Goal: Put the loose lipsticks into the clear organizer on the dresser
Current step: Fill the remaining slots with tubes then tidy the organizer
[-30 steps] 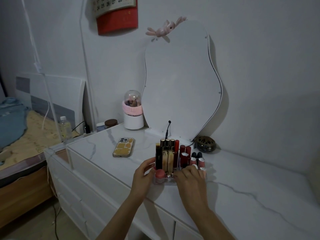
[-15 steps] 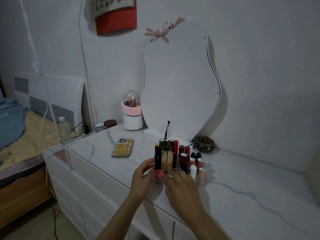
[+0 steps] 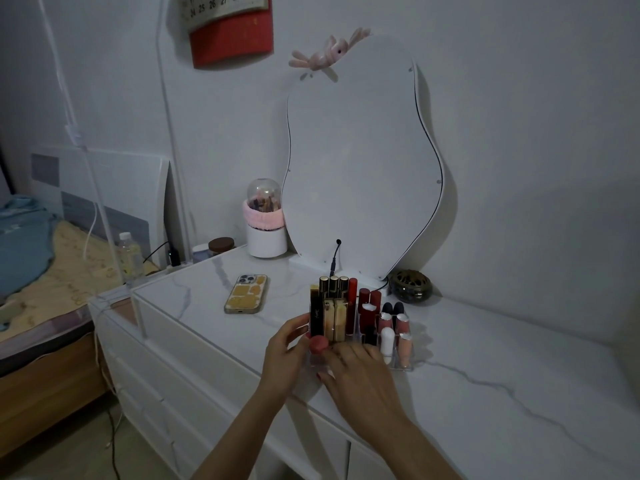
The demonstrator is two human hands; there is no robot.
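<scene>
The clear organizer stands on the white marble dresser top, in front of the mirror. Several lipsticks stand upright in it: black-and-gold tubes at left, red ones in the middle, pink and white ones at right. A round pink cap sits at its front left corner. My left hand holds the organizer's left side, fingertips beside the black tube. My right hand lies over the organizer's front edge, fingers spread, next to the pink cap, hiding the front compartments.
A phone lies face down to the left of the organizer. Behind stand a wavy mirror, a white brush holder and a dark metal bowl. A bed and a bottle are at left.
My right hand has slid from the organizer's right front corner leftward to its front middle, uncovering the pink and white lipsticks. My left hand has stayed at the left side.
</scene>
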